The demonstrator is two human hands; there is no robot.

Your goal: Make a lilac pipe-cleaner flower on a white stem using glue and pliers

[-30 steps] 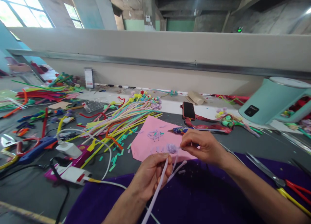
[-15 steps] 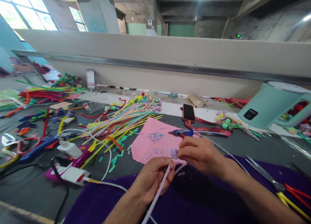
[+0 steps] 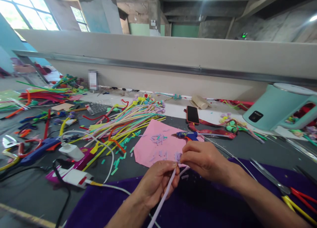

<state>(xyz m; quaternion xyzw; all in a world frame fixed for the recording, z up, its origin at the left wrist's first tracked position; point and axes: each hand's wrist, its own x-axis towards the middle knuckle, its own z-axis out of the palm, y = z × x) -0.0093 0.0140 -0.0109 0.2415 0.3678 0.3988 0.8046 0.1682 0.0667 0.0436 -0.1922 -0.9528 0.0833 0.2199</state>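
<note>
My left hand (image 3: 158,180) pinches a pale lilac pipe cleaner (image 3: 162,200) whose long end runs down toward me. At its upper end is a small fluffy lilac flower-like bunch (image 3: 177,156). The fingers of my right hand (image 3: 200,157) are closed at the right side of that bunch; their tips partly hide it. Beneath the hands lies a pink sheet (image 3: 146,150) with short cut lilac pieces (image 3: 158,139) on it. A blue glue gun (image 3: 185,135) rests on the sheet's right part, just beyond my right hand.
A purple cloth (image 3: 104,205) covers the near edge. To the right lie scissors (image 3: 284,188) and a mint kettle (image 3: 279,106). A phone (image 3: 192,114) lies behind the sheet. Many pipe cleaners (image 3: 123,120), a power strip (image 3: 85,160) with cables and another glue gun (image 3: 41,151) fill the left.
Both hands stay nearly in place, with slight finger movement at the lilac bunch. The long end of the pipe cleaner has swung a little to the right.
</note>
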